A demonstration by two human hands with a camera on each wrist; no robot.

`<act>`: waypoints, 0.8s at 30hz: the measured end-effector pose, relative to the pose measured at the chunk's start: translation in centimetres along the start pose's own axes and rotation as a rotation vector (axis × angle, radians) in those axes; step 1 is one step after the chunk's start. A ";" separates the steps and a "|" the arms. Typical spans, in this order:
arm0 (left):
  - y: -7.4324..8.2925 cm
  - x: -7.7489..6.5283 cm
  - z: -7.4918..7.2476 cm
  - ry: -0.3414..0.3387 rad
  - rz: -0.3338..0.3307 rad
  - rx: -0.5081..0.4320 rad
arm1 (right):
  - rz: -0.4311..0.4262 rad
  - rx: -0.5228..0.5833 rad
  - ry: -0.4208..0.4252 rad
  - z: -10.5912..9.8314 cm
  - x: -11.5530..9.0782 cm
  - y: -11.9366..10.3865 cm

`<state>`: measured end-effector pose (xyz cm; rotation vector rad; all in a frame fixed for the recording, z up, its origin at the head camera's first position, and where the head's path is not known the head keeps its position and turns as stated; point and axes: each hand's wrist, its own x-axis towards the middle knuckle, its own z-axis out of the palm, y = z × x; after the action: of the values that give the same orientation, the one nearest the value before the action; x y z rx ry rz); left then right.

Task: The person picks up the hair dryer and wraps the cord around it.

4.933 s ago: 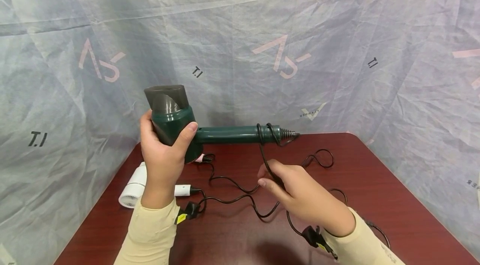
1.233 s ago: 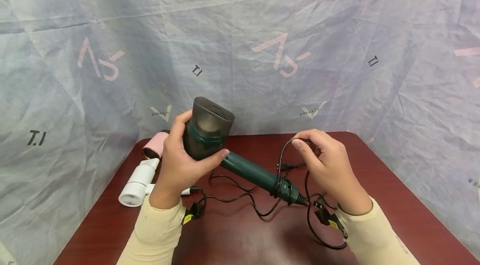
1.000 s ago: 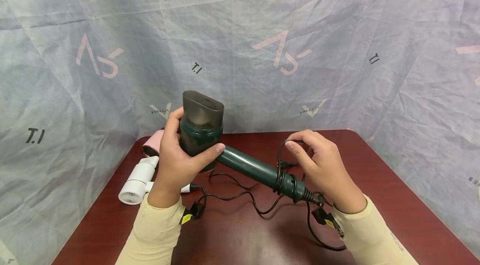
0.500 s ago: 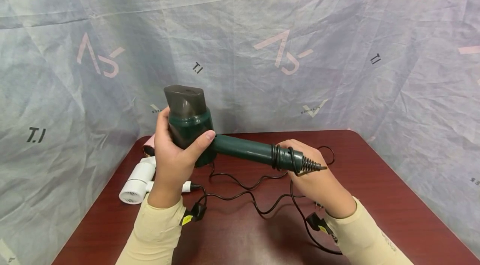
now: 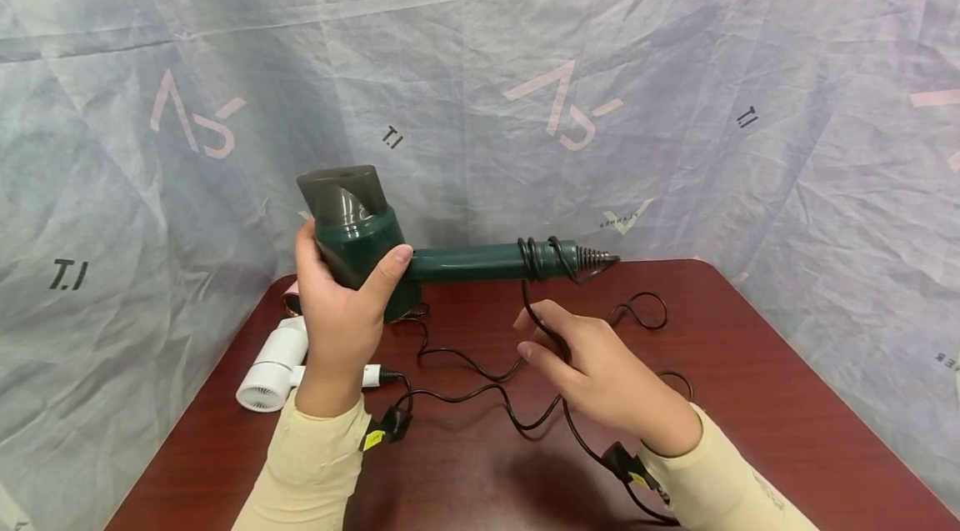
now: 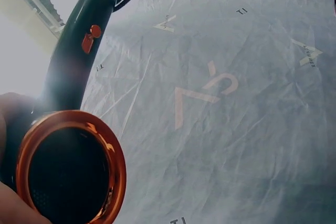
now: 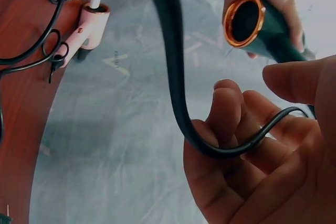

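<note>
My left hand [image 5: 337, 339] grips the body of a dark green hair dryer [image 5: 472, 262] above the table, thumb across its front. Its smoky nozzle [image 5: 341, 193] points up and its handle lies nearly level, pointing right. Black cord [image 5: 527, 298] is wound in several turns round the handle's end. Below the handle, my right hand [image 5: 600, 364] holds the cord's free run, which crosses its curled fingers in the right wrist view. The left wrist view shows the dryer's copper-coloured rear ring [image 6: 119, 156] and a copper switch [image 6: 92, 38] on the handle.
A white hair dryer [image 5: 273, 368] lies at the left of the dark red table [image 5: 450, 481]. Behind it is a pink hair dryer [image 7: 94, 27], mostly hidden in the head view. Their black cords [image 5: 457, 403] snake across the middle. Grey sheeting [image 5: 465, 97] surrounds the table.
The right hand has passed from right of the handle, behind it, to below it, carrying the cord round. The dryer has turned from sloping to nearly level and shifted left.
</note>
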<state>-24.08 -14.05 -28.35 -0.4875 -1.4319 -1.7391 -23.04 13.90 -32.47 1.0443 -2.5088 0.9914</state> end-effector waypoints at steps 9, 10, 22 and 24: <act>-0.1 0.1 0.0 0.046 0.012 0.017 | -0.043 -0.039 0.032 -0.3 -0.5 -0.8; -0.2 0.0 -0.1 0.048 0.015 0.019 | -0.046 -0.038 0.034 -0.3 -0.6 -1.0; -0.6 0.3 -0.2 0.069 0.075 0.038 | -0.033 -0.028 0.021 -0.7 -1.4 -2.2; -0.7 0.3 -0.2 0.068 0.091 0.049 | -0.026 -0.023 0.013 -0.6 -1.6 -2.4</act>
<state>-24.80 -14.36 -28.64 -0.4559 -1.3797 -1.6294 -20.26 13.94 -31.52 1.0570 -2.4840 0.9563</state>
